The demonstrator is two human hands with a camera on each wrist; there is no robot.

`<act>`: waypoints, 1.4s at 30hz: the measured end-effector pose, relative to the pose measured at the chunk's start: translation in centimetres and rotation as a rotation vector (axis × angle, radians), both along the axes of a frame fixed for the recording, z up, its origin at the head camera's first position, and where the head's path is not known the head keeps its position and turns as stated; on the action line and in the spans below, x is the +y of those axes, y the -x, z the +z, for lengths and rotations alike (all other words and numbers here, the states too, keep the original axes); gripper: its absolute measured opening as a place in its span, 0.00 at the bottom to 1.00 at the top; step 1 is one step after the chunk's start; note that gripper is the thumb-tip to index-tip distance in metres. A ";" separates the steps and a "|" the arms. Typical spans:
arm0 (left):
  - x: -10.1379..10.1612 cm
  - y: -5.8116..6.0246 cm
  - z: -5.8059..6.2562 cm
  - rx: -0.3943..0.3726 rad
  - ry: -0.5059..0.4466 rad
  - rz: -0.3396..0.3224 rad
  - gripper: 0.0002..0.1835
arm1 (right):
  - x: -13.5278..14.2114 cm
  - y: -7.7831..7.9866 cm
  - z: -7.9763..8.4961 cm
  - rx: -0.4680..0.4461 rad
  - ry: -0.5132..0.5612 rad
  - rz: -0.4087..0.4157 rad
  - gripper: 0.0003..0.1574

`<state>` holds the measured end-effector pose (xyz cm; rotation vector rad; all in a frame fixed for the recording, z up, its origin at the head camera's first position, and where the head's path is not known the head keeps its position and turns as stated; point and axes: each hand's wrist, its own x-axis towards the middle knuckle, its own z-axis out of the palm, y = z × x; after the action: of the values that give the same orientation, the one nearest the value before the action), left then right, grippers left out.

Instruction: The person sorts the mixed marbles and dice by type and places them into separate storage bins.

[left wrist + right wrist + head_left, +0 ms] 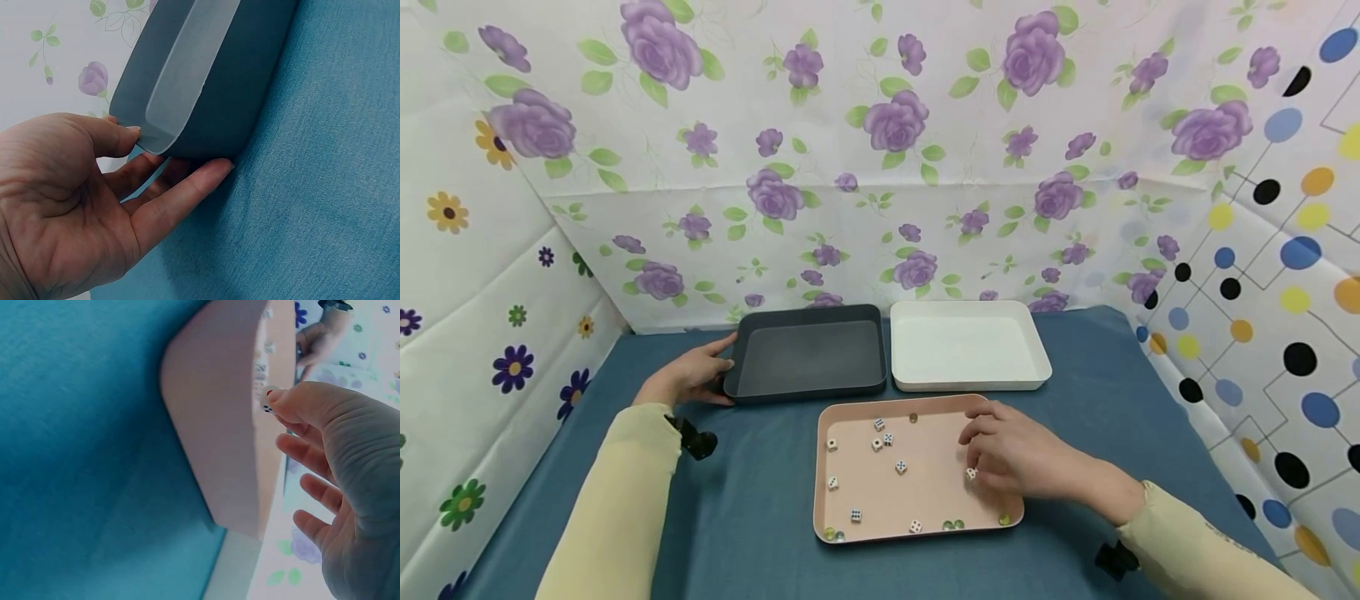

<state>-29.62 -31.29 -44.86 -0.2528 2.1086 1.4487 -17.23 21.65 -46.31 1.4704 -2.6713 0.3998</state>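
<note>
In the head view, my left hand [692,372] is at the left end of a dark grey tray [808,358]. The left wrist view shows the thumb [115,139] on this tray's rim and the other fingers against its outer wall. Over the right part of a pink tray [925,492], my right hand [1030,457] pinches a white die [972,473] between thumb and index finger; its other fingers are loosely bent. Several more dice, such as one die [901,467], lie in the pink tray with glass marbles [953,525] near its edges.
A white tray [970,346] stands right of the dark grey one, behind the pink tray. All rest on a blue cloth [752,492]. A flowered sheet [850,225] hangs behind, with a dotted sheet [1255,333] on the right and another flowered sheet [467,300] on the left.
</note>
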 end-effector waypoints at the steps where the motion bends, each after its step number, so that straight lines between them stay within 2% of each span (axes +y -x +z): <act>1: 0.0 0.0 0.0 -0.001 -0.001 0.002 0.37 | 0.1 0.1 0.2 0.010 0.002 -0.006 0.08; 11: 0.0 0.0 -0.1 -0.006 0.000 0.000 0.37 | 1.5 1.5 2.9 0.124 0.087 -0.047 0.09; 24: 0.0 0.0 -0.1 -0.005 0.003 -0.010 0.37 | 3.7 4.1 5.6 0.137 0.115 -0.171 0.09; 35: 0.1 0.0 -0.1 -0.005 0.012 0.007 0.37 | 5.8 7.1 6.9 0.142 0.128 -0.348 0.07; 42: 0.0 0.0 0.0 -0.004 0.007 0.008 0.36 | 7.0 9.1 7.0 0.134 0.109 -0.462 0.05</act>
<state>-29.61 -31.26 -44.81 -0.2669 2.1118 1.4440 -26.30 28.62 -39.34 0.7824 -2.7129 0.3850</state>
